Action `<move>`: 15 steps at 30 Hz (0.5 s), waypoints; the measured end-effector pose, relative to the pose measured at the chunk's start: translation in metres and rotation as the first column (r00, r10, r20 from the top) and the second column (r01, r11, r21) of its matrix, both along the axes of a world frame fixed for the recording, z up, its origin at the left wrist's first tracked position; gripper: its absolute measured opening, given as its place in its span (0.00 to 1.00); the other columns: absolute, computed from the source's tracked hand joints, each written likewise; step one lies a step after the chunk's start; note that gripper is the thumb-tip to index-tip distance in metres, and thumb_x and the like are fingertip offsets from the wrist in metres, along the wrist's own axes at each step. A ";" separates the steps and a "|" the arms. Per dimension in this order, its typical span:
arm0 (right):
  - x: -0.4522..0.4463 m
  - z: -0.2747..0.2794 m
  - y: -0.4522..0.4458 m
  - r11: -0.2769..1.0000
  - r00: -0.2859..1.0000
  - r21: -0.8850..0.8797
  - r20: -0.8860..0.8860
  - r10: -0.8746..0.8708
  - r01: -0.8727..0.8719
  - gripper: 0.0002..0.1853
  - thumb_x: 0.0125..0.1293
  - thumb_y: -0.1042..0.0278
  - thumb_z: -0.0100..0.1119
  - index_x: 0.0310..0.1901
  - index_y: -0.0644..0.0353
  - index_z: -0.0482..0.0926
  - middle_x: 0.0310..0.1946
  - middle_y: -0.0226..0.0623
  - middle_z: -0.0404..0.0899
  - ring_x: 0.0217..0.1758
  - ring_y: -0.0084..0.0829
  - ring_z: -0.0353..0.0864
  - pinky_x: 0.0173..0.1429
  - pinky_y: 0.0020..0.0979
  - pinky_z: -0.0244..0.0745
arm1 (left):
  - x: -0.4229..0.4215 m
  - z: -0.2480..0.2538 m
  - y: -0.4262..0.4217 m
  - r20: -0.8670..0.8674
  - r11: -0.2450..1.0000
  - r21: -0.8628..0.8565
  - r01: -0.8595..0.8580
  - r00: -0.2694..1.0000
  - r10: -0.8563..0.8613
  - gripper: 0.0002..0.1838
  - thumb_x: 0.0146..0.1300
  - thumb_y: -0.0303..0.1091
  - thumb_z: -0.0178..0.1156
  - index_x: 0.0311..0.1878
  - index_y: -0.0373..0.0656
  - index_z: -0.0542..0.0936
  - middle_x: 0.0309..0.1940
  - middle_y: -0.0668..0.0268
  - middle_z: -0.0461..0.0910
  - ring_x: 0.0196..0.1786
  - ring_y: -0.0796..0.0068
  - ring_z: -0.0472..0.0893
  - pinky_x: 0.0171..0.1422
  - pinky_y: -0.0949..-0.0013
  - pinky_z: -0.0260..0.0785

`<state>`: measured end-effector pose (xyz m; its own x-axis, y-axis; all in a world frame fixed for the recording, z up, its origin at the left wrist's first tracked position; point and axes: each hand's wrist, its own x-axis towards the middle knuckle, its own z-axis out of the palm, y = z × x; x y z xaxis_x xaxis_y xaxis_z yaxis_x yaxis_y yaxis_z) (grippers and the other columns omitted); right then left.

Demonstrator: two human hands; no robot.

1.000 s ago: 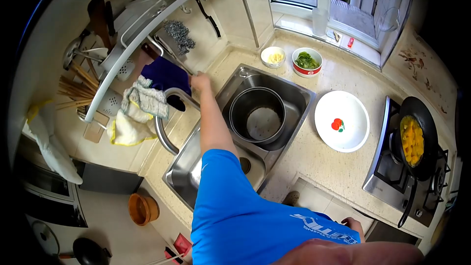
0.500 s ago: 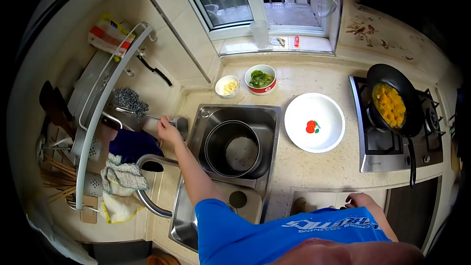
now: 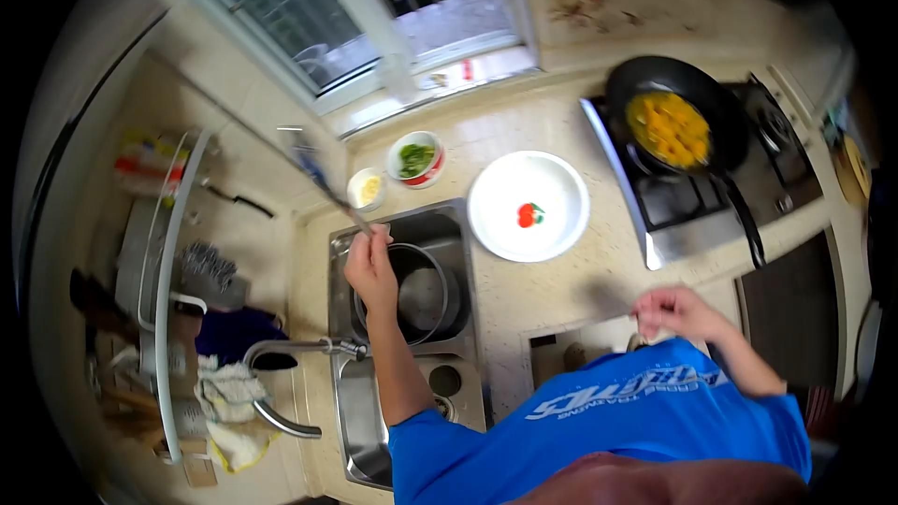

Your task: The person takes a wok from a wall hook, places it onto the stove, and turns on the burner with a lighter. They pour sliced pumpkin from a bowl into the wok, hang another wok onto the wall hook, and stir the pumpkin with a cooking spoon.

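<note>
My left hand point(image 3: 370, 271) is closed around the handle of a long metal spatula point(image 3: 323, 189), raised above the sink's far left part. Its head points up toward the window wall and is smeared by motion. Below the hand, a dark round pot point(image 3: 423, 304) stands in the sink basin point(image 3: 449, 220). My right hand point(image 3: 681, 312) hovers at the counter's front edge, its fingers loosely curled with nothing visible in them. Nearest to it are the white basin with a cherry print point(image 3: 491, 224) and the stove. A black frying pan point(image 3: 641, 75) there holds yellow-orange chunks point(image 3: 669, 129).
A bowl of chopped greens point(image 3: 417, 160) and a small bowl of pale chopped bits point(image 3: 366, 190) stand behind the sink. The faucet point(image 3: 290, 346) arches over the sink's left side. A wall rack point(image 3: 173, 271) with cloths and utensils is at the left. The pan's handle point(image 3: 745, 224) juts forward.
My left hand has taken the spatula from beside the rack and moved it right, over the sink. My right hand has risen from beside my body. The view has turned right.
</note>
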<state>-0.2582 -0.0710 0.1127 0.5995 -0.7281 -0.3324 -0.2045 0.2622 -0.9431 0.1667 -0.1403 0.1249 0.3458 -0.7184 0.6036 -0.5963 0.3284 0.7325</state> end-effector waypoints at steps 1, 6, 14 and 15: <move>-0.001 0.011 -0.003 0.989 0.977 0.116 0.178 -0.115 0.095 0.15 0.65 0.60 0.47 0.44 0.65 0.72 0.31 0.38 0.78 0.35 0.30 0.79 0.38 0.28 0.75 | -0.026 0.009 0.000 0.244 0.992 -0.079 0.095 0.967 -0.073 0.02 0.54 0.23 0.53 0.30 0.36 0.74 0.25 0.63 0.74 0.30 0.71 0.72 0.37 0.71 0.64; 0.000 0.075 -0.009 0.848 0.742 0.526 0.540 -0.397 0.071 0.19 0.66 0.61 0.42 0.51 0.68 0.65 0.38 0.45 0.76 0.33 0.30 0.78 0.35 0.26 0.76 | -0.130 0.032 0.003 0.715 0.861 -0.022 0.508 0.610 -0.342 0.10 0.39 0.23 0.60 0.30 0.38 0.76 0.24 0.65 0.70 0.31 0.65 0.71 0.36 0.65 0.63; -0.070 0.078 0.004 0.984 0.914 0.027 0.365 -0.175 0.178 0.18 0.64 0.68 0.48 0.55 0.59 0.66 0.23 0.30 0.71 0.19 0.14 0.66 0.18 0.16 0.61 | -0.218 0.069 0.009 0.733 0.869 -0.118 0.481 0.633 -0.251 0.16 0.40 0.27 0.65 0.37 0.42 0.78 0.38 0.62 0.72 0.42 0.63 0.71 0.47 0.61 0.63; -0.085 0.094 0.005 0.941 0.959 -0.199 0.133 -0.249 0.272 0.18 0.63 0.69 0.48 0.55 0.58 0.66 0.30 0.32 0.73 0.24 0.13 0.69 0.25 0.18 0.67 | -0.222 0.069 0.012 0.711 0.872 -0.110 0.477 0.651 -0.267 0.20 0.39 0.27 0.66 0.40 0.42 0.77 0.45 0.60 0.70 0.47 0.59 0.69 0.51 0.59 0.61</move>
